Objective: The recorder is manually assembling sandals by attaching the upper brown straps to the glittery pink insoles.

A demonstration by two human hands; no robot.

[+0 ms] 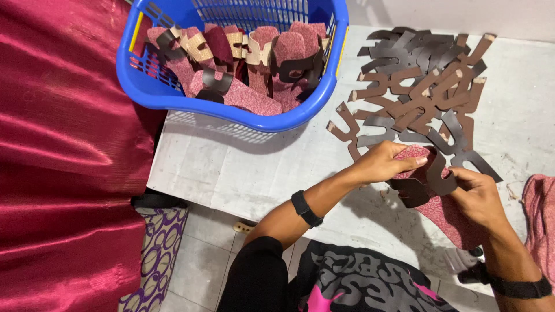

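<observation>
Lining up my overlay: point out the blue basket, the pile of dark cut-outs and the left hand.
blue basket [324, 95]: head view, front right rim.
pile of dark cut-outs [425, 81]: head view, middle of heap.
left hand [384, 162]: head view, back of hand.

One blue basket [144, 86]; two hands [384, 164]; two black wristbands [305, 209]; brown cutouts [422, 86] uncountable.

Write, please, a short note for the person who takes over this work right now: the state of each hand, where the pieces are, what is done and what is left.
Left hand: holds the top of a pink glitter piece.
Right hand: holds a dark strap piece against that pink piece.
Blue basket, at the table's far left corner: many pink pieces with straps already attached.
Pile of loose dark and brown strap pieces: on the white table, beyond the hands.
Left to do: the piece in hand, then the loose straps.
</observation>
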